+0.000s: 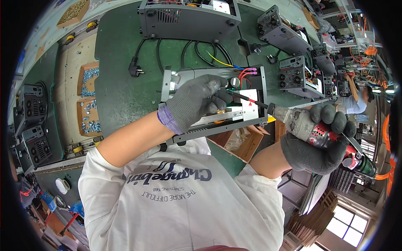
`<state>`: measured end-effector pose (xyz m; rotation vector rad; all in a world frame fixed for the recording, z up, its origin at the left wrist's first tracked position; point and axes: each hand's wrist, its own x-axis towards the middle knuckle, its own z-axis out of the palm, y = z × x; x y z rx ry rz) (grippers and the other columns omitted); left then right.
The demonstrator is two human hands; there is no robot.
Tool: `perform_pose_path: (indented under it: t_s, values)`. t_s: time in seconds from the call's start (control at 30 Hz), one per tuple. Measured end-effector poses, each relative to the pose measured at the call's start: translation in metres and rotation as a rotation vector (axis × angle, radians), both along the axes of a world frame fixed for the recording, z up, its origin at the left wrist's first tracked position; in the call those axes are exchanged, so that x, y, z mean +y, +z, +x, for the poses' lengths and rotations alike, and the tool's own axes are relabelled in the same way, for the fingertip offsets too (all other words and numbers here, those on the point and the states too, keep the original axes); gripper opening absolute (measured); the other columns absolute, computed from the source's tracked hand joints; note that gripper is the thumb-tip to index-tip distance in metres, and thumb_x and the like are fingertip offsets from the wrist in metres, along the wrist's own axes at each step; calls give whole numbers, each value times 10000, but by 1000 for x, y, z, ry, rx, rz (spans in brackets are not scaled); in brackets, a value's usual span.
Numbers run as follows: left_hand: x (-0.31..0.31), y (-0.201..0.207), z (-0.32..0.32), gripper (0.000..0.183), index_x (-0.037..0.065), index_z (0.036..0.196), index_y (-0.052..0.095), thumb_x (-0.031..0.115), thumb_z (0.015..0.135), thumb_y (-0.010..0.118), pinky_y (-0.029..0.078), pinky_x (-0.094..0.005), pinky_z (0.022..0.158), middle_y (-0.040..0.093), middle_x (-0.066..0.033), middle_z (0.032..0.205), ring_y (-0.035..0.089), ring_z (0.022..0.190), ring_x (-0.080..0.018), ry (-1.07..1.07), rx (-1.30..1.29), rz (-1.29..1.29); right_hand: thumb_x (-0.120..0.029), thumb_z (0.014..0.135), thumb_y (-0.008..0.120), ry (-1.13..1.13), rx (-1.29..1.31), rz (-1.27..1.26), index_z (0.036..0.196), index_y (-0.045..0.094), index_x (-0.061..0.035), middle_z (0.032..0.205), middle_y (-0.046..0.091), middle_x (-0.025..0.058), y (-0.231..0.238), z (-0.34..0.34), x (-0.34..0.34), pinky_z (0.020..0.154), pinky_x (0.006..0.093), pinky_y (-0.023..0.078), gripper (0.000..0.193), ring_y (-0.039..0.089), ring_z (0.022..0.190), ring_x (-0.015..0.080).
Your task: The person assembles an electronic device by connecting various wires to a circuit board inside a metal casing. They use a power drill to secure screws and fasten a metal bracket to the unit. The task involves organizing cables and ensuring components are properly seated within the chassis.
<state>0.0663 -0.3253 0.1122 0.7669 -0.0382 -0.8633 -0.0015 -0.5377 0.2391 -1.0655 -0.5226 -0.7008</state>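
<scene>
My right hand [312, 152], in a dark grey glove, is wrapped round a power screwdriver [298, 122] with a worn grey and red body. Its long bit [251, 100] points left over an open metal equipment housing [262, 83]. My left hand [190, 100], in a grey glove with a purple cuff, is above the housing with its fingers curled together by the bit's tip. What those fingers pinch is hidden. Inside the housing are red wires [247, 74], round capacitors [234, 82] and a white plate with a red warning triangle [250, 106].
On the green bench [121, 100] stands a grey machine [188, 21] beyond the housing, with black power cables and a plug [135, 69]. Cardboard trays of screws [88, 117] lie at left. More machines [297, 77] stand at right. A cardboard box [240, 144] sits below the housing.
</scene>
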Motion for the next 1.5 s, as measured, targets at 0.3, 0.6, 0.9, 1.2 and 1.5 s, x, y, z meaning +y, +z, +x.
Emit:
perform_pose_path:
  t_s: [0.3, 0.6, 0.9, 1.2, 1.5]
  values:
    - [-2, 6, -2, 370, -1, 1312, 508, 243, 1034, 522, 537, -218, 716, 659, -129, 1102, 654, 830, -121, 16, -44, -94, -246, 937, 542, 104, -2, 3, 1269, 600, -91, 918, 540, 58, -11, 3, -7, 706, 391, 427, 371, 494, 797, 242]
    - [1, 9, -2, 571, -49, 1379, 436, 254, 945, 651, 538, -198, 791, 609, -174, 1222, 627, 911, -103, 6, -120, -57, -243, 960, 523, 50, 8, -3, 1260, 638, -80, 976, 583, 90, -12, 7, -5, 721, 381, 476, 361, 556, 855, 266]
    - [3, 8, 1, 867, -70, 1513, 290, 233, 844, 750, 536, -180, 869, 545, -186, 1336, 589, 969, -89, -2, -132, -198, -255, 969, 532, 15, -10, 21, 1245, 631, -100, 975, 592, 60, -14, 2, -2, 723, 377, 462, 331, 541, 883, 243]
    - [3, 4, -2, 657, -49, 1482, 344, 177, 949, 655, 546, -230, 908, 572, -144, 1316, 596, 972, -128, -35, -149, -130, -241, 924, 567, -108, -3, 99, 1160, 621, -111, 908, 571, 49, -5, -3, 1, 719, 378, 429, 275, 495, 804, 223]
    - [-5, 11, -8, 350, 4, 1306, 525, 206, 1023, 572, 540, -224, 823, 631, -73, 1143, 620, 911, -111, 112, -120, 209, -199, 888, 590, -288, 177, -15, 1141, 577, -102, 798, 469, 50, -5, -36, -13, 653, 348, 376, 271, 438, 720, 209]
